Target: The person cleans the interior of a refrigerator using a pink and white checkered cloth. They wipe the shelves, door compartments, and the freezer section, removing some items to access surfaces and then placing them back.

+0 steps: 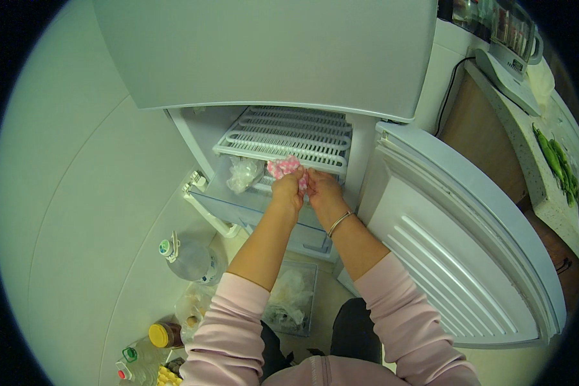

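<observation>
My left hand [288, 188] grips a crumpled pink-and-white patterned cloth [282, 166]. Close beside it, my right hand [322, 187] has its fingertips on the cloth's right end, with a bracelet [340, 223] around the wrist. Both hands are in the opening of the lower freezer compartment, just in front of a white slatted shelf with cooling tubes [289, 137]. Below the shelf is a clear-fronted drawer [255, 217]. A knotted clear plastic bag [245, 174] lies left of the cloth. My fingers partly hide the cloth.
The freezer door [453, 270] stands wide on the right. A clear bin [289, 299] holding plastic bags lies on the floor before my legs. Along the left wall stand a large water bottle [193, 260] and a yellow-lidded jar [165, 335]. Green peppers [555, 161] lie on the counter [521, 159].
</observation>
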The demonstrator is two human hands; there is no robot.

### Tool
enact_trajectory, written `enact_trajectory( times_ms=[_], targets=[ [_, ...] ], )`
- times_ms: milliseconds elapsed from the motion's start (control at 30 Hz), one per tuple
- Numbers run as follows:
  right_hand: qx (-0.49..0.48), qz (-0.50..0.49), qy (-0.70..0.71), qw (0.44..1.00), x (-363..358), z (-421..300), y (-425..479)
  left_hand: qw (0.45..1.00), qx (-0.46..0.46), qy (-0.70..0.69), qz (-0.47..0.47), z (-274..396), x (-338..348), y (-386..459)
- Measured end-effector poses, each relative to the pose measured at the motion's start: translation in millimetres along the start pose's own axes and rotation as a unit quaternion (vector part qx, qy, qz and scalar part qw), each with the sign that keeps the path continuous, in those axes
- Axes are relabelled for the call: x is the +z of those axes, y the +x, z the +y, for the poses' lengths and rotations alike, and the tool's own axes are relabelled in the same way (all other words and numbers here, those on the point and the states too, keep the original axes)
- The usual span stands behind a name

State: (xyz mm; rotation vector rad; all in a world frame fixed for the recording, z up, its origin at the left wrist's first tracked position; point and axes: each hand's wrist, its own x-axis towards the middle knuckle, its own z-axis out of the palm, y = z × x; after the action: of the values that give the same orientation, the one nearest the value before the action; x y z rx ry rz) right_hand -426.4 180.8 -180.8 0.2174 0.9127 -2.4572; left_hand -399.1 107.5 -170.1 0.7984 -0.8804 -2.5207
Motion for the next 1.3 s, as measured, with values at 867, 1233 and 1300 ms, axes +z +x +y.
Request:
enact_trajectory(
  times_ms=[867,1233,1300],
  targets=[
    [-0.002,0.01,0.049,0.999,0.8,0.4,11.3,0.999,0.002,0.036,-0.038,-0.9,0.3,10.4],
    [-0.029,-0.066,0.105,0.992,9.5,-1.5,-9.0,0.999,0.03,0.021,0.007,-2.1,0.1,2.0],
    [-0.031,-0.048,0.125,0.99,14.2,-6.2,-16.1,0.999,0.039,0.026,0.0,-0.3,5.5,-6.3]
  ],
)
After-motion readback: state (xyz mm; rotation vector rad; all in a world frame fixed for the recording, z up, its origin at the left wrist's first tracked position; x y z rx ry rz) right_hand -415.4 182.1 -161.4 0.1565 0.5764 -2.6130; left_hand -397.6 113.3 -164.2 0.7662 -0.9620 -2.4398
